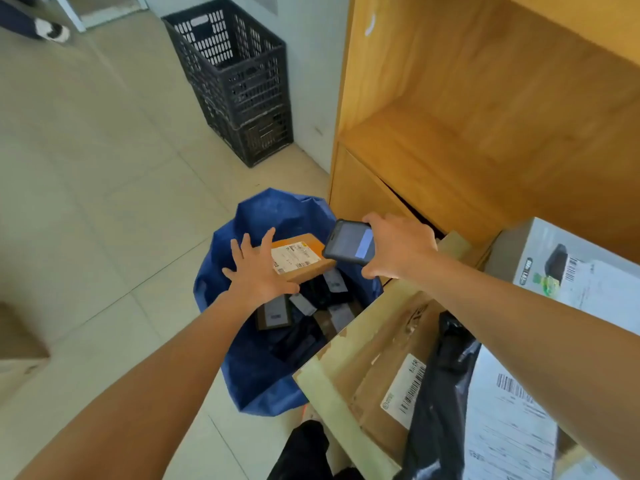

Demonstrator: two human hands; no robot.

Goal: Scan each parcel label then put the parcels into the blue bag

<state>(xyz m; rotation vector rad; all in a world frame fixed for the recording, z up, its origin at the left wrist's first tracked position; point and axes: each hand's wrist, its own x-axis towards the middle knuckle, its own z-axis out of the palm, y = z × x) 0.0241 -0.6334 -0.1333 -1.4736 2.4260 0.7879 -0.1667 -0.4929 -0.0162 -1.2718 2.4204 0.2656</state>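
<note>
Head view showed the left hand (258,271), fingers spread wide, just beside the brown parcel (300,258) over the blue bag (256,368); right hand (398,251) gripped the scanner (349,242). Best release low, label upward.

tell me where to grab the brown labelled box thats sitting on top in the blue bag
Take the brown box by its two long side edges, coming from above. It lies flat with the label up on the pile in the blue bag, and the open left hand already hovers at its near end.
</note>
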